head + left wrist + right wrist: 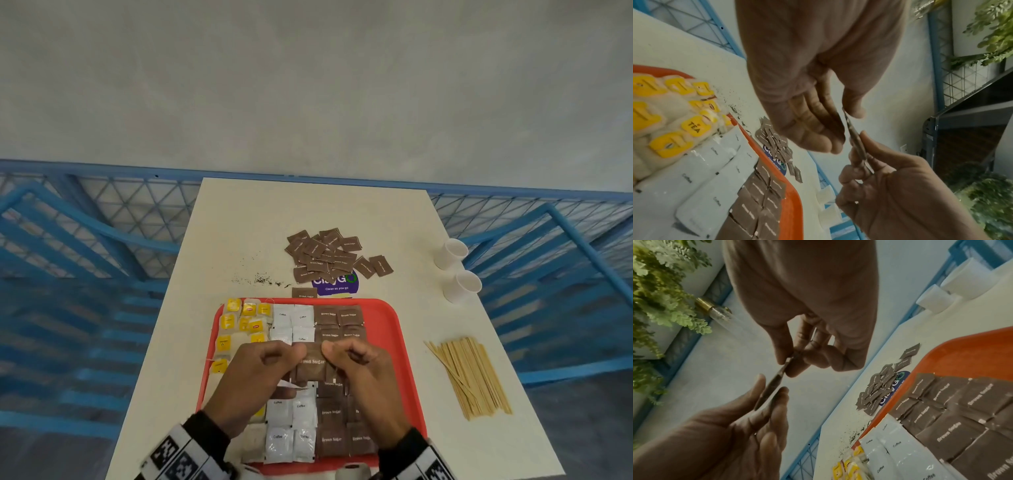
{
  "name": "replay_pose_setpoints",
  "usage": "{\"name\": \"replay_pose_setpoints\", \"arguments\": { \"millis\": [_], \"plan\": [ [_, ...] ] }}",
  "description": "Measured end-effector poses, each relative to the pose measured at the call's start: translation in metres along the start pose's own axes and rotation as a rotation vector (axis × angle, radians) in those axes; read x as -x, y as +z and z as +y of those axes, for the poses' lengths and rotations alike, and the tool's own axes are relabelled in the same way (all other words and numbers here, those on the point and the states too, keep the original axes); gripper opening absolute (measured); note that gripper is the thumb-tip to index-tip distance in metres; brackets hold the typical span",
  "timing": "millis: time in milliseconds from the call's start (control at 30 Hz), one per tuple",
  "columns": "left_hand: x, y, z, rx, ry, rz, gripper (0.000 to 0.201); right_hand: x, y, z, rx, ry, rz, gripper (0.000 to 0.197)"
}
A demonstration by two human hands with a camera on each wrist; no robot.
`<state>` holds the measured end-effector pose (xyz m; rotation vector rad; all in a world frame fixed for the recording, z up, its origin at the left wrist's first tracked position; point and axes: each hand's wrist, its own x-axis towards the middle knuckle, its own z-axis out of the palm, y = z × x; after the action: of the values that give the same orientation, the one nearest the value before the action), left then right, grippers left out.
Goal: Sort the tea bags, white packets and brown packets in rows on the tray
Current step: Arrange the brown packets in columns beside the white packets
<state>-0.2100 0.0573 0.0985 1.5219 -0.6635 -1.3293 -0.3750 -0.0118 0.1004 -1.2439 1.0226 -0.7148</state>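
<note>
A red tray (pixel 387 329) holds three columns: tea bags (pixel 239 318) with yellow tags on the left, white coffee packets (pixel 291 318) in the middle, brown sugar packets (pixel 339 318) on the right. Above the tray's middle both hands pinch one brown packet (pixel 310 363) by its opposite edges. My left hand (pixel 291 353) takes its left side between thumb and fingers, and my right hand (pixel 334 353) its right side. In the wrist views the packet (pixel 856 142) (pixel 768 391) shows edge-on between the two hands. A loose pile of brown packets (pixel 325 255) lies on the table beyond the tray.
One brown packet (pixel 304 293) lies just past the tray's far rim, beside a purple sticker (pixel 337 284). Spilled tea grains (pixel 260 281) dot the table to its left. Two white paper cups (pixel 452 253) and a bundle of wooden stirrers (pixel 469 377) sit to the right. Blue railings surround the table.
</note>
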Motion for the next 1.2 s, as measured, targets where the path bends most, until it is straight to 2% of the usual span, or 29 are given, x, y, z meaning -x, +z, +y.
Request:
{"name": "replay_pose_setpoints", "arguments": {
  "millis": [200, 333, 467, 633, 800, 967, 1067, 1200],
  "plan": [
    [0.001, -0.005, -0.002, -0.017, 0.002, -0.045, 0.026, -0.003, -0.006, 0.003, 0.026, -0.033, -0.016, 0.045],
    [0.001, -0.004, 0.002, -0.019, 0.031, -0.002, 0.027, 0.001, -0.006, -0.001, 0.091, 0.005, -0.184, 0.017],
    [-0.001, -0.004, -0.002, -0.064, 0.037, 0.062, 0.027, 0.0, -0.007, 0.007, 0.111, 0.018, -0.141, 0.021],
    [-0.001, -0.004, -0.01, -0.15, -0.058, -0.098, 0.02, 0.0, -0.014, 0.014, 0.08, 0.1, -0.102, 0.017],
    [-0.003, -0.01, -0.016, -0.291, -0.026, -0.154, 0.02, 0.003, -0.028, 0.027, 0.088, 0.177, -0.053, 0.021],
    [-0.012, -0.006, -0.018, -0.211, -0.086, -0.126, 0.015, 0.006, -0.032, 0.032, 0.107, 0.238, -0.131, 0.019],
    [-0.02, 0.001, -0.025, -0.188, -0.086, -0.108, 0.019, 0.007, -0.031, 0.033, 0.074, 0.263, -0.155, 0.018],
    [-0.029, 0.005, -0.034, -0.219, -0.078, -0.107, 0.021, 0.0, -0.033, 0.036, 0.116, 0.22, -0.061, 0.013]
  ]
}}
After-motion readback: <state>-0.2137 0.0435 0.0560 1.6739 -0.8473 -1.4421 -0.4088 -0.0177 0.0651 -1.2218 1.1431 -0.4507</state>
